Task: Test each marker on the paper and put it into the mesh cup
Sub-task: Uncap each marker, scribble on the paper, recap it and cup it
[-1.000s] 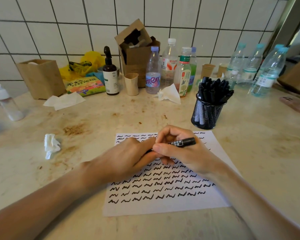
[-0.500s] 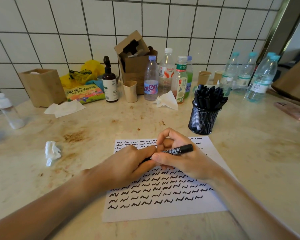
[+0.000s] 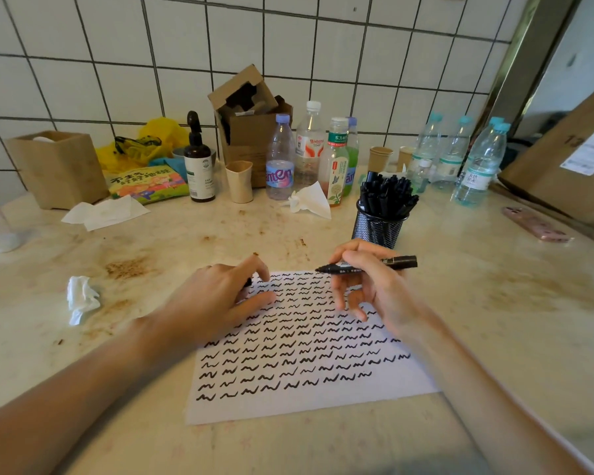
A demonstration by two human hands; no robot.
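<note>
A white paper (image 3: 309, 404) covered with rows of black squiggles lies on the counter in front of me. My right hand (image 3: 374, 289) holds a black marker (image 3: 396, 262) level above the paper's top edge, its bare tip pointing left. My left hand (image 3: 216, 299) hovers over the paper's upper left corner, pinching a small black cap (image 3: 248, 282) that is mostly hidden by the fingers. The two hands are apart. A black mesh cup (image 3: 378, 229) packed with several black markers stands just behind my right hand.
Water and drink bottles (image 3: 309, 145), paper cups, a brown pump bottle (image 3: 198, 159) and an open cardboard box (image 3: 251, 132) line the tiled wall. Crumpled tissue (image 3: 81, 298) lies left. A pink phone (image 3: 535, 224) and large box (image 3: 570, 166) sit right.
My hands were joined on the capped marker; now they have pulled apart. The cap went left with my left hand and the marker's tip is bare. The view also tilted downward.
</note>
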